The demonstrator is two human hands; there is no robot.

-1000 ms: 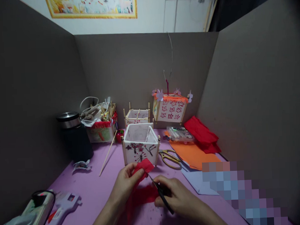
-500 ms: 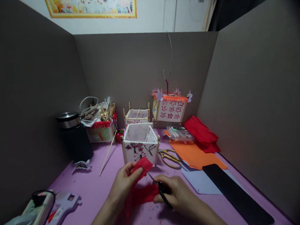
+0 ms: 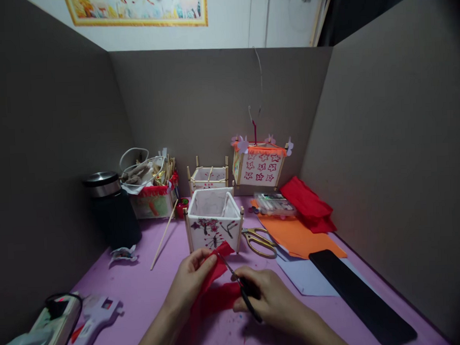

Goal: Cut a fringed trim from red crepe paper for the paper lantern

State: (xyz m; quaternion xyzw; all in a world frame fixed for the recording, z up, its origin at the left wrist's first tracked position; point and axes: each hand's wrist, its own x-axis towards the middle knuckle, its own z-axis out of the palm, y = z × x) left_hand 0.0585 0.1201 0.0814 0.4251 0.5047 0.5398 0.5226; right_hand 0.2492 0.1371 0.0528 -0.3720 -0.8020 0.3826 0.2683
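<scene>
I'm seeing both forearms (image 3: 155,329) angling inward from the bottom edge, hands meeting over the bench (image 3: 138,293), just in front of the near box (image 3: 214,230). My left hand (image 3: 191,278) is pinching the red strip (image 3: 219,267), thumb lying on the near side. My right hand (image 3: 263,291) is grasping the black scissors (image 3: 248,300), fingers wrapping the handles, blades pointing up and left and crossing the strip just beside the left thumb; I'm not able to tell how far they're parting. The strip is sitting raised between the hands, its tip overlapping the box's front in view. A lower red part (image 3: 220,298) is showing below; can't tell if it's joining the strip. Versus half a second ago: blades are reaching further over the strip, and its tip is looking narrower. Hands are holding nearly the same spot. Everything is sitting slightly further left in view. Gold scissors (image 3: 262,250) are lying right of the box.
</scene>
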